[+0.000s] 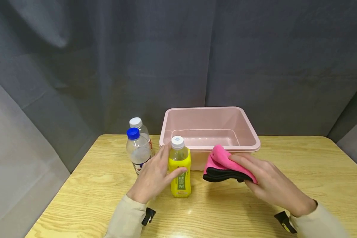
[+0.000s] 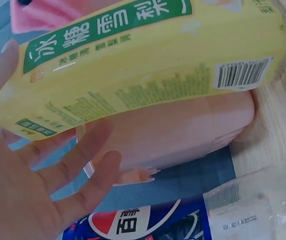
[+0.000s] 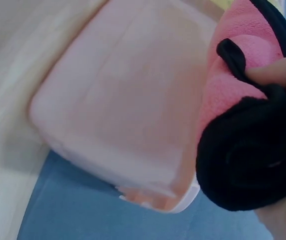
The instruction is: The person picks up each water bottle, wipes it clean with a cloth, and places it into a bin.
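A yellow-labelled drink bottle (image 1: pixel 180 175) with a white cap stands upright on the table. My left hand (image 1: pixel 154 175) is around its left side, thumb across the front of the label. In the left wrist view the fingers (image 2: pixel 85 155) are spread and nearly straight beside the bottle (image 2: pixel 148 65); whether they touch it I cannot tell. A folded pink cloth with black edging (image 1: pixel 223 163) is gripped by my right hand (image 1: pixel 264 181), raised in front of the pink basin (image 1: pixel 254 147). The right wrist view shows the thumb pressing on the cloth (image 3: pixel 243 105).
Left of my left hand stand a blue-capped bottle (image 1: pixel 138 150) and, behind it, a white-capped bottle (image 1: pixel 142 129). The basin sits at the back of the wooden table (image 1: pixel 300 172), in front of a dark grey curtain (image 1: pixel 154 66).
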`<act>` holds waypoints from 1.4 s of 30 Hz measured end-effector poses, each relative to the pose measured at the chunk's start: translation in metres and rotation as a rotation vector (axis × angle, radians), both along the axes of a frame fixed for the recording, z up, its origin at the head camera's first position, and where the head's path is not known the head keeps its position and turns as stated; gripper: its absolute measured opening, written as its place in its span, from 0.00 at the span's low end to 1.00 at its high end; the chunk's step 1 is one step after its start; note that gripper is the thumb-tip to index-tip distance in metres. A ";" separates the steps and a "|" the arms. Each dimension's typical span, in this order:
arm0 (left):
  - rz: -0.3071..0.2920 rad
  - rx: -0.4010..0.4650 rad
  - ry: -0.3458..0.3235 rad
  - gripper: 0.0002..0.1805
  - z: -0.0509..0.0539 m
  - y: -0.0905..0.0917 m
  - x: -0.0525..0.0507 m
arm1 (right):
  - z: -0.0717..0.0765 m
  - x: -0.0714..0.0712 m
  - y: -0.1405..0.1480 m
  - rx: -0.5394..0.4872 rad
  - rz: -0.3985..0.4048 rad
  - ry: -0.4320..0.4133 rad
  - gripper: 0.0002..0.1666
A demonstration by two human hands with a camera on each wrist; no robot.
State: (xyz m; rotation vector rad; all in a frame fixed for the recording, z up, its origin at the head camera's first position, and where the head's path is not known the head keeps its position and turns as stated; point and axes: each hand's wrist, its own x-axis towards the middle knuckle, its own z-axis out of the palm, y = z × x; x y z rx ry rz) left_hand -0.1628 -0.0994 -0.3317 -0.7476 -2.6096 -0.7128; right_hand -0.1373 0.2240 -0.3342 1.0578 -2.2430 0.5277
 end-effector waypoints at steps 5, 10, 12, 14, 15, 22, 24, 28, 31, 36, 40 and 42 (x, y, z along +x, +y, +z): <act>-0.049 0.063 -0.038 0.44 0.000 -0.001 0.000 | 0.008 -0.003 -0.013 -0.113 0.048 0.012 0.45; -0.109 0.162 -0.095 0.44 0.000 -0.004 0.000 | 0.014 -0.005 -0.030 -0.196 0.067 0.018 0.50; -0.128 0.180 -0.111 0.43 0.001 -0.005 0.000 | 0.015 -0.007 -0.037 -0.237 0.081 0.027 0.51; -0.149 0.187 -0.123 0.43 0.002 -0.007 -0.001 | 0.015 -0.009 -0.043 -0.294 0.104 0.035 0.50; -0.157 0.185 -0.127 0.43 0.002 -0.008 -0.001 | 0.015 -0.010 -0.047 -0.320 0.118 0.039 0.49; -0.232 0.186 -0.192 0.42 0.008 -0.016 -0.002 | 0.003 -0.013 -0.071 -0.341 0.170 0.062 0.41; -0.255 0.195 -0.216 0.42 0.009 -0.017 -0.003 | -0.001 -0.012 -0.076 -0.298 0.165 0.054 0.38; -0.273 0.211 -0.248 0.44 0.010 -0.017 -0.003 | -0.005 -0.011 -0.081 -0.261 0.176 0.040 0.36; -0.258 0.208 -0.255 0.46 0.010 -0.017 -0.003 | -0.004 -0.012 -0.082 -0.266 0.189 0.039 0.35; -0.228 0.208 -0.320 0.48 0.009 -0.017 -0.002 | -0.003 -0.010 -0.082 -0.249 0.188 0.064 0.38; -0.209 0.201 -0.349 0.48 0.008 -0.017 0.001 | -0.004 -0.007 -0.082 -0.219 0.176 0.102 0.40; -0.202 0.201 -0.347 0.48 0.007 -0.017 0.001 | -0.003 -0.007 -0.082 -0.209 0.176 0.111 0.41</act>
